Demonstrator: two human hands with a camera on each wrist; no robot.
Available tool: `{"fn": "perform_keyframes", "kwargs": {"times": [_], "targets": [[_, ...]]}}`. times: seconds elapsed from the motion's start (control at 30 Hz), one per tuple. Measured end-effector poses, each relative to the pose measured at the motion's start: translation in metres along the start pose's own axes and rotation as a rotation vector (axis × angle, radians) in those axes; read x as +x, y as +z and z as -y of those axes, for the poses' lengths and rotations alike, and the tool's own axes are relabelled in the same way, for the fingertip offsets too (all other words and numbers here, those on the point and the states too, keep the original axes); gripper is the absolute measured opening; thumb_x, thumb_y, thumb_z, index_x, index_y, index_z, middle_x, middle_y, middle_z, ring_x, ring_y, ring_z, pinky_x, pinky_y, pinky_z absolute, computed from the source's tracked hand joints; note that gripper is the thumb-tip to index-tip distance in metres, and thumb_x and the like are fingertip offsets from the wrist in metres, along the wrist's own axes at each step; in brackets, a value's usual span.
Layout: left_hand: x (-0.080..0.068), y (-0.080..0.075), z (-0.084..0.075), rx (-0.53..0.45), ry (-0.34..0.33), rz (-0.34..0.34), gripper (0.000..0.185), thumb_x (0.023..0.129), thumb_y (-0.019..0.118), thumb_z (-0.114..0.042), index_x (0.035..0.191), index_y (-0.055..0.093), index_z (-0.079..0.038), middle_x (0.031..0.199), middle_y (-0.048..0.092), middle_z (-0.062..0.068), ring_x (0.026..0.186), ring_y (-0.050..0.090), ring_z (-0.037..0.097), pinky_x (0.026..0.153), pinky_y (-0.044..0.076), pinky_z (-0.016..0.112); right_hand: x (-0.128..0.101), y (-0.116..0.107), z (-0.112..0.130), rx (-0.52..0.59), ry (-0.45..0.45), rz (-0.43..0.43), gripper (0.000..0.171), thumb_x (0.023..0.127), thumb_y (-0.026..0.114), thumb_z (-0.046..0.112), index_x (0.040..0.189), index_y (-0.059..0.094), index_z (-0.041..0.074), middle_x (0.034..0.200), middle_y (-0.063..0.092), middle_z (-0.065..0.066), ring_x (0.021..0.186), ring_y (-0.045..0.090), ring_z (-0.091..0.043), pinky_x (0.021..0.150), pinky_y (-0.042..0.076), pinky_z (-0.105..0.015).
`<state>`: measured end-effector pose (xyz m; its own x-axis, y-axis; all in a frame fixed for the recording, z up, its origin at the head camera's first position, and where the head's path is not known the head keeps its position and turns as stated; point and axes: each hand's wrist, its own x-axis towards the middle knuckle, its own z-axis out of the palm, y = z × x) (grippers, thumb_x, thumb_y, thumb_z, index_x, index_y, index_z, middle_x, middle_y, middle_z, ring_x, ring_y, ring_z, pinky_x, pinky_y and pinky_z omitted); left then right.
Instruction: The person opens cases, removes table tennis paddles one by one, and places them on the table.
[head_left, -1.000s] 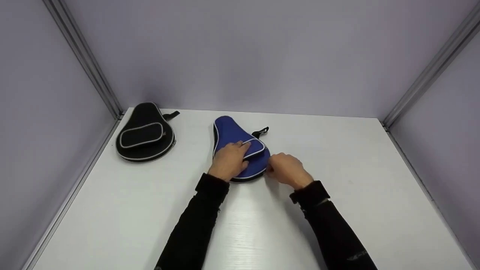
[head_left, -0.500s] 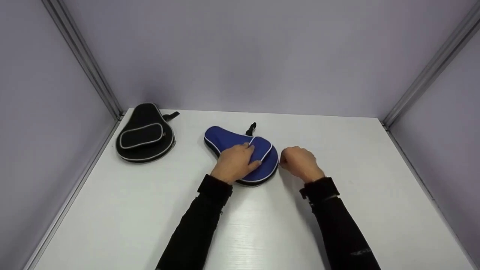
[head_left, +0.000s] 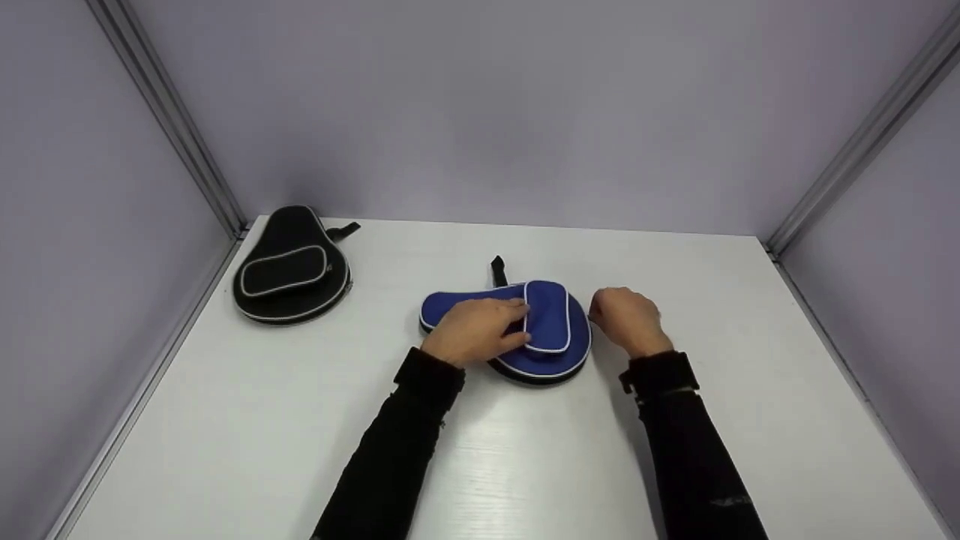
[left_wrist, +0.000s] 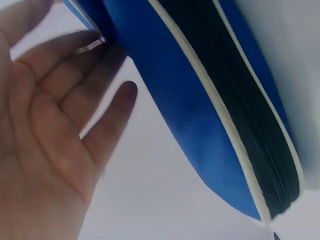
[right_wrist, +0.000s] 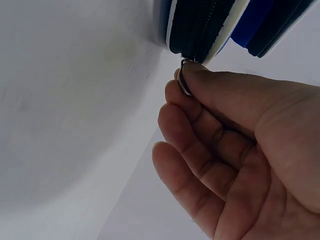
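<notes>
A blue paddle case with white piping lies flat on the white table, its narrow handle end pointing left. My left hand rests flat on the case, fingers straight, beside its raised front pocket. The left wrist view shows the open palm against the blue fabric and the black zipper band. My right hand sits at the case's right edge. In the right wrist view its thumb and forefinger pinch the metal zipper pull at the black zipper.
A black paddle case with grey piping lies at the table's far left corner. Grey walls with metal corner rails enclose the table on three sides. A black strap sticks out behind the blue case.
The blue case has turned counter-clockwise and slid right, its handle end swinging from the back to the left. My right hand moved right and back along the case's edge with the zipper pull.
</notes>
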<state>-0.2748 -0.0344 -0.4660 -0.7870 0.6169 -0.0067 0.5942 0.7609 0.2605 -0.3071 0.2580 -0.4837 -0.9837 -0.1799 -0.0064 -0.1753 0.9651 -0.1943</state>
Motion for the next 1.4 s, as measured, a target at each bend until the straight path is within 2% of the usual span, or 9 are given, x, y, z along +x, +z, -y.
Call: {"fn": "perform_keyframes", "kwargs": {"times": [0.23,0.4,0.57,0.8,0.93,1.07,1.23,1.4], "targets": [[-0.004,0.0,0.024,-0.023,-0.008,0.073,0.085,0.114,0.073,-0.057,0.18,0.046,-0.01,0.188,0.046,0.01,0.177,0.044,0.029,0.147,0.039,0.05,-0.001,0.0,-0.001,0.031,0.014,0.036,0.012,0.108,0.078,0.009,0.109,0.088,0.002,0.112,0.089,-0.019,0.088,0.077,-0.032,0.083,0.069,-0.06],[-0.009,0.0,0.037,-0.041,-0.016,0.072,0.092,0.108,0.081,-0.057,0.18,0.047,-0.01,0.189,0.045,0.011,0.179,0.042,0.032,0.148,0.036,0.052,-0.003,-0.002,0.001,0.034,0.002,0.048,0.015,0.108,0.076,0.007,0.113,0.089,0.002,0.116,0.089,-0.02,0.094,0.08,-0.034,0.087,0.071,-0.061],[-0.012,0.001,0.045,0.0,-0.02,0.061,0.104,0.098,0.094,-0.056,0.18,0.048,-0.013,0.189,0.046,0.009,0.179,0.042,0.032,0.146,0.038,0.056,-0.005,-0.004,0.003,0.028,0.002,0.046,0.015,0.107,0.075,0.004,0.111,0.09,0.001,0.113,0.089,-0.02,0.089,0.078,-0.03,0.085,0.072,-0.058],[-0.01,0.005,0.049,0.024,-0.05,0.041,0.103,0.095,0.096,-0.055,0.18,0.05,-0.018,0.187,0.049,0.005,0.175,0.049,0.032,0.143,0.043,0.057,-0.006,-0.003,0.004,0.018,-0.003,0.021,0.017,0.104,0.072,0.001,0.102,0.088,0.002,0.102,0.087,-0.017,0.081,0.071,-0.025,0.076,0.069,-0.053],[-0.009,0.006,0.048,0.014,-0.078,0.027,0.101,0.095,0.095,-0.055,0.179,0.051,-0.019,0.187,0.05,0.004,0.172,0.053,0.034,0.142,0.044,0.059,-0.005,-0.003,0.003,0.017,-0.004,0.014,0.018,0.1,0.069,-0.002,0.093,0.085,0.003,0.092,0.082,-0.012,0.076,0.063,-0.022,0.065,0.058,-0.043],[-0.007,0.008,0.047,0.013,-0.104,0.008,0.102,0.095,0.095,-0.054,0.179,0.052,-0.017,0.187,0.051,0.005,0.171,0.054,0.036,0.142,0.045,0.059,-0.003,-0.003,0.002,0.024,0.004,0.014,0.023,0.095,0.066,-0.004,0.078,0.073,0.008,0.081,0.07,-0.006,0.072,0.056,-0.021,0.059,0.046,-0.036],[-0.004,0.011,0.046,0.024,-0.134,-0.007,0.102,0.095,0.095,-0.055,0.179,0.052,-0.016,0.187,0.05,0.006,0.171,0.054,0.036,0.141,0.045,0.058,-0.002,-0.002,0.002,0.03,0.003,0.018,0.03,0.093,0.064,-0.004,0.069,0.062,0.014,0.076,0.062,-0.002,0.069,0.053,-0.02,0.057,0.04,-0.035],[-0.003,0.013,0.046,0.024,-0.15,-0.028,0.102,0.094,0.096,-0.056,0.177,0.054,-0.016,0.186,0.051,0.008,0.17,0.056,0.037,0.141,0.047,0.057,-0.001,-0.002,0.002,0.032,0.01,0.03,0.031,0.095,0.064,-0.003,0.07,0.062,0.014,0.075,0.061,-0.001,0.069,0.053,-0.021,0.057,0.042,-0.036]]}}
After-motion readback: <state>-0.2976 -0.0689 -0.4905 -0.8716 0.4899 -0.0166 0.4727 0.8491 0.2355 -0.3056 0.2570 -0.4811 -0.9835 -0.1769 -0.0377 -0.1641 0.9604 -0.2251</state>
